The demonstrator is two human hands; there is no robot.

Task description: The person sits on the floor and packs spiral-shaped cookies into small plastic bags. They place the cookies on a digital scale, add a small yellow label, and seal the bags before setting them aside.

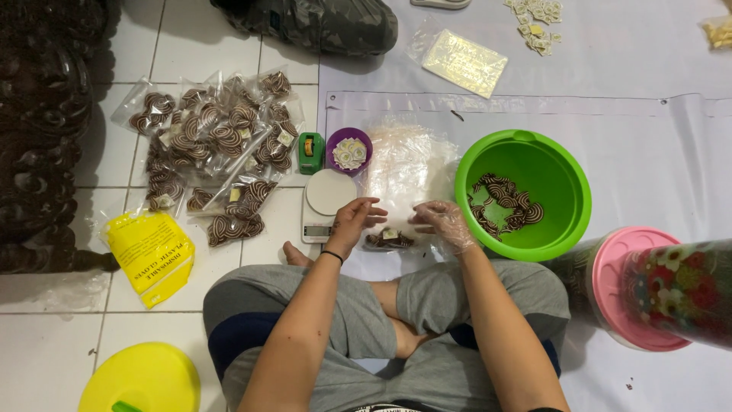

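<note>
On the floor before crossed legs, the bare left hand (pixel 354 221) and gloved right hand (pixel 444 223) pinch a small cookie bag (pixel 389 239); light, crinkly, brittle inside — best held at its edges.

Clear cookie packets (pixel 217 145) were heaped at left, a yellow glove packet (pixel 149 250) lay below them, and a gold-labelled clear bag (pixel 465 63) was laid at top.

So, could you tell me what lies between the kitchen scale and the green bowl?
In the head view, a stack of clear plastic bags lies between the white scale and green bowl, with both hands at its near edge.
</note>
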